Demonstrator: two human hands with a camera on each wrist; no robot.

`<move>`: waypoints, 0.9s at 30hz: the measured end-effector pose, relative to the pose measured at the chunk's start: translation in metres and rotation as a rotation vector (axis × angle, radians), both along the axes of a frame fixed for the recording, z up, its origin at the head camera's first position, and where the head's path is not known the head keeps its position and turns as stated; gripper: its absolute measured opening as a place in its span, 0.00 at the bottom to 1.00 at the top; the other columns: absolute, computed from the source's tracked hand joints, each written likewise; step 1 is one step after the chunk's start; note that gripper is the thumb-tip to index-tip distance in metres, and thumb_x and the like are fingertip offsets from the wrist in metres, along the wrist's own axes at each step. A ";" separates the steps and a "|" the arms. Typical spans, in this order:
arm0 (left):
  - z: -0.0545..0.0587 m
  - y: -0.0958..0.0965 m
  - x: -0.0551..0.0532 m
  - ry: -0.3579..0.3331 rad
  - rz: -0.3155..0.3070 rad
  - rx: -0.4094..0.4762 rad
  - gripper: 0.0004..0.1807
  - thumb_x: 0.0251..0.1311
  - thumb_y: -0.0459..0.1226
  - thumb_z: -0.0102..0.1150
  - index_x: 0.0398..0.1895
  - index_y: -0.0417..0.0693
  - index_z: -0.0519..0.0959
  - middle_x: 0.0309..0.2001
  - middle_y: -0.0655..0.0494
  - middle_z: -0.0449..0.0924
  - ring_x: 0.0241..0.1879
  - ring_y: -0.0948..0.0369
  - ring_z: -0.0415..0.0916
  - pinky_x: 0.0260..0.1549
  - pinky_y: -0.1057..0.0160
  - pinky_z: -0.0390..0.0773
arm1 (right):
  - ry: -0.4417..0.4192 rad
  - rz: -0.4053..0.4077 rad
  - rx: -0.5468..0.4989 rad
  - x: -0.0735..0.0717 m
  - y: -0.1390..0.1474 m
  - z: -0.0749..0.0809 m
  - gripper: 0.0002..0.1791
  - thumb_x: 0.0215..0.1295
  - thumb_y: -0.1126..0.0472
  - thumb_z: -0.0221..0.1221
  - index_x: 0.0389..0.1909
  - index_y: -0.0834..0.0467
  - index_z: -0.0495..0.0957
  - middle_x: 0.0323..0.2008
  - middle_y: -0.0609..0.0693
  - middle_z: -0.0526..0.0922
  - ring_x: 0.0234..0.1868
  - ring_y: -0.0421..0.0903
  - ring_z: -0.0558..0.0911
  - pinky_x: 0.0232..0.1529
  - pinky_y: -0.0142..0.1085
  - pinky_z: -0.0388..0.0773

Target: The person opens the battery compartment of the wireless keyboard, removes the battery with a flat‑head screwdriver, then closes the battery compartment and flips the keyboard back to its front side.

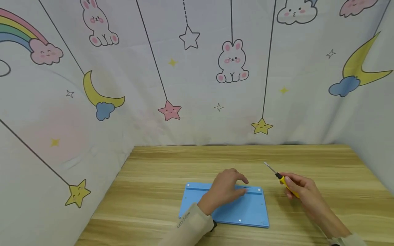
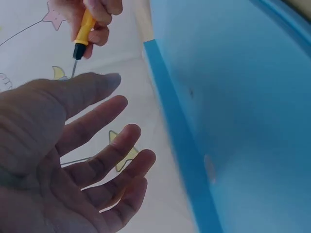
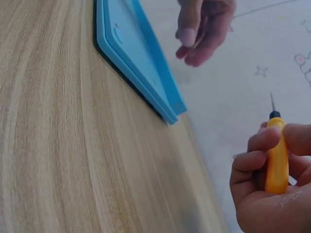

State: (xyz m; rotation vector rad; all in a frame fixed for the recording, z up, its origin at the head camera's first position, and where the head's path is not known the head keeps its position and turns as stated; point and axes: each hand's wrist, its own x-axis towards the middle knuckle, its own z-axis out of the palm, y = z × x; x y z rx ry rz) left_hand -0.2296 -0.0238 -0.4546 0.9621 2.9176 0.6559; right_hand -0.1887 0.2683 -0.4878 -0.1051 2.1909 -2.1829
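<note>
Left hand: spread loose over the blue board, thumb and fingers wide apart with nothing between them, and the left wrist view shows daylight between the left hand [image 1: 226, 188] and that blue board [image 1: 240, 209].
Right hand: closed round the yellow handle of a screwdriver [image 3: 278, 160], thumb along one side, fingers wrapped below — the right hand [image 1: 306, 192] leaves collar and shaft free, likely so the tip can be steered.
Screwdriver tip: aiming towards eleven o'clock in the head view, up in the air, well apart from the board and touching nothing.
Blue board: flat on the table [image 1: 147, 186], at about half past five from the middle of the head view, its long sides running nine to three; lying flat like that, it should sit steady with neither hand gripping it.
Raised bar: along the board's twelve o'clock edge runs a raised bar [image 1: 197, 189], the left hand covering part of it; a thin dark line shows near its one o'clock end.
White dots: one at eleven, one at one, and another white dot [image 1: 240, 220] near six — screw heads or plugs, too small to tell.
Backdrop: cartoon-printed cloth [image 1: 200, 89] hangs beyond the table at twelve o'clock.
</note>
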 end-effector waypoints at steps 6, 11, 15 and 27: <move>-0.008 0.016 -0.003 -0.030 0.058 -0.021 0.07 0.65 0.44 0.76 0.44 0.58 0.93 0.47 0.61 0.90 0.47 0.66 0.84 0.43 0.69 0.80 | 0.004 0.010 -0.047 0.001 0.002 -0.001 0.14 0.86 0.60 0.52 0.56 0.48 0.87 0.40 0.42 0.83 0.26 0.42 0.74 0.32 0.33 0.73; -0.010 0.021 -0.002 -0.039 0.086 -0.039 0.06 0.65 0.45 0.76 0.44 0.60 0.92 0.44 0.63 0.90 0.41 0.69 0.82 0.36 0.70 0.78 | -0.011 0.015 -0.040 0.002 0.000 0.001 0.14 0.86 0.57 0.53 0.56 0.48 0.87 0.40 0.41 0.82 0.27 0.40 0.75 0.32 0.32 0.75; -0.012 0.021 -0.001 -0.025 0.090 -0.041 0.06 0.65 0.45 0.76 0.43 0.61 0.92 0.41 0.62 0.89 0.37 0.70 0.79 0.33 0.71 0.75 | -0.007 0.014 -0.035 0.002 -0.001 0.002 0.14 0.86 0.57 0.53 0.56 0.48 0.87 0.40 0.42 0.83 0.27 0.40 0.76 0.32 0.32 0.76; -0.018 0.022 -0.003 -0.023 0.117 -0.028 0.07 0.59 0.48 0.81 0.38 0.63 0.92 0.37 0.68 0.89 0.34 0.73 0.78 0.31 0.71 0.73 | -0.010 0.001 -0.041 0.000 -0.003 0.000 0.14 0.85 0.60 0.52 0.56 0.48 0.87 0.39 0.43 0.83 0.27 0.42 0.74 0.31 0.33 0.73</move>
